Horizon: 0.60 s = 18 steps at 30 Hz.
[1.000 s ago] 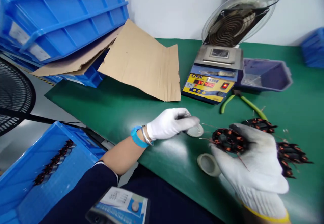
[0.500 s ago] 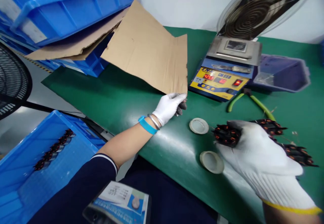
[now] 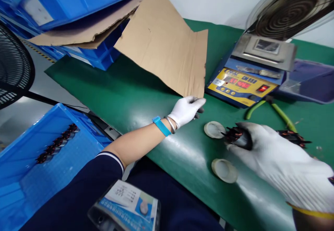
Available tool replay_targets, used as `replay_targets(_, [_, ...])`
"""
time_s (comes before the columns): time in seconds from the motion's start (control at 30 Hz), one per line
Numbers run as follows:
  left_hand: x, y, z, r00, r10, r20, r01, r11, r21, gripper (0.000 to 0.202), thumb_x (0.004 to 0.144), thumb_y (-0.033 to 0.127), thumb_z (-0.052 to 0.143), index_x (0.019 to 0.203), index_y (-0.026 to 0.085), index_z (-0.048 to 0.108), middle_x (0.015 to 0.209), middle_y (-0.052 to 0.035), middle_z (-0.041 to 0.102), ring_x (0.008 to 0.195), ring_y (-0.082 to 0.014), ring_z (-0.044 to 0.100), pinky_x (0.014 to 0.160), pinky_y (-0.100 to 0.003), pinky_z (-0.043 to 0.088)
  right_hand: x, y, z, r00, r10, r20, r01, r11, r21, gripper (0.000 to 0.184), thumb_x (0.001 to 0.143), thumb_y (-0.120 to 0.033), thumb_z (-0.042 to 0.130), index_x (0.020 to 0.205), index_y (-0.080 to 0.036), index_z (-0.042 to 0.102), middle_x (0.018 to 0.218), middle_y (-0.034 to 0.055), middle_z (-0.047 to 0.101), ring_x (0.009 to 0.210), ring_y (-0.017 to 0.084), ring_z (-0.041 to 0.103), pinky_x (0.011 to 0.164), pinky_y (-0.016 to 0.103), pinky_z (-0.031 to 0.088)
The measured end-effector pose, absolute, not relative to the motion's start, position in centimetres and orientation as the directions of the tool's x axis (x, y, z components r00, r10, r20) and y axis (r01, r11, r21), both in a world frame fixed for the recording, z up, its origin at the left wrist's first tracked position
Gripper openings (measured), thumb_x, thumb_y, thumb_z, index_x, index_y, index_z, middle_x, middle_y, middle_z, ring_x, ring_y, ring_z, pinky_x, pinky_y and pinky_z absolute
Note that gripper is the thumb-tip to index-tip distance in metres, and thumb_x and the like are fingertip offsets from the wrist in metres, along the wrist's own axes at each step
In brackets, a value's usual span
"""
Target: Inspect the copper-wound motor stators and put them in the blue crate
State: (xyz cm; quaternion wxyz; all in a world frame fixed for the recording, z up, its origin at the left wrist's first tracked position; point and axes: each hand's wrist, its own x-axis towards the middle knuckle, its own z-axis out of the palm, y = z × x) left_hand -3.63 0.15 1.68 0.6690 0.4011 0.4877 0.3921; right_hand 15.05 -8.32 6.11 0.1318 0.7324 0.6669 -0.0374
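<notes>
My right hand [image 3: 273, 151], in a white glove, is closed around a small wound motor stator [image 3: 238, 137] with a dark rim, orange copper windings and a grey metal side. The stator's wire ends point left, close to a round dish [image 3: 214, 129]. A second round dish [image 3: 224, 170] is below it. Another wound stator [image 3: 293, 137] lies behind my right hand, partly hidden. My left hand [image 3: 185, 111], gloved with dark fingertips, is pinched closed at the lower corner of a cardboard sheet [image 3: 167, 43]. What is between its fingers is hidden.
A solder pot [image 3: 242, 86] with lit red digits stands behind the dishes. Green-handled cutters [image 3: 283, 116] and a purple bin [image 3: 310, 85] are at the right. Blue crates [image 3: 86, 1] rise at the left. A blue bin [image 3: 57, 175] holds a row of stators beside the table.
The view has shifted, moving the table's things rightward. The stator in my right hand has tilted, showing its metal side. My left hand remains at the cardboard corner. The solder pot's digits differ.
</notes>
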Motion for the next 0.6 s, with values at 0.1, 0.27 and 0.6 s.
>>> replay_targets(0.1, [-3.6,0.1,1.6,0.22,0.915,-0.338,-0.129,0.371,0.92,0.02,0.092,0.03,0.056,0.079,0.016,0.054,0.062,0.0052,0.057,0.043,-0.0045,0.049,0.045,-0.019,0.037,14.9,-8.3,6.2,0.161,0.955,-0.248,0.982,-0.129,0.14,0.054,0.084,-0.058,0.042,0.13,-0.03,0.045,0.124,0.0048,0.059,0.084,0.025,0.063,0.067,0.038,0.05])
replay_targets(0.27, [-3.7,0.0,1.8,0.224,0.915,-0.335,-0.139,0.37,0.919,0.021,0.092,0.03,0.056,0.078,0.016,0.053,0.062,0.0051,0.057,0.043,-0.0044,0.048,0.046,-0.019,0.038,14.7,-7.8,6.5,0.133,0.943,-0.305,0.986,-0.096,0.134,0.054,0.082,-0.055,0.046,0.13,-0.032,0.049,0.127,0.0066,0.057,0.078,0.025,0.062,0.067,0.039,0.05])
replay_targets(0.6, [-3.7,0.0,1.6,0.236,0.911,-0.338,-0.133,0.375,0.917,0.02,0.091,0.032,0.058,0.08,0.015,0.056,0.063,0.0042,0.058,0.045,-0.0047,0.049,0.047,-0.019,0.039,16.1,-8.7,6.2,-0.019,0.989,0.147,0.994,0.003,0.108,0.057,0.083,-0.067,0.041,0.128,-0.033,0.051,0.117,0.0081,0.059,0.07,0.023,0.055,0.051,0.033,0.037])
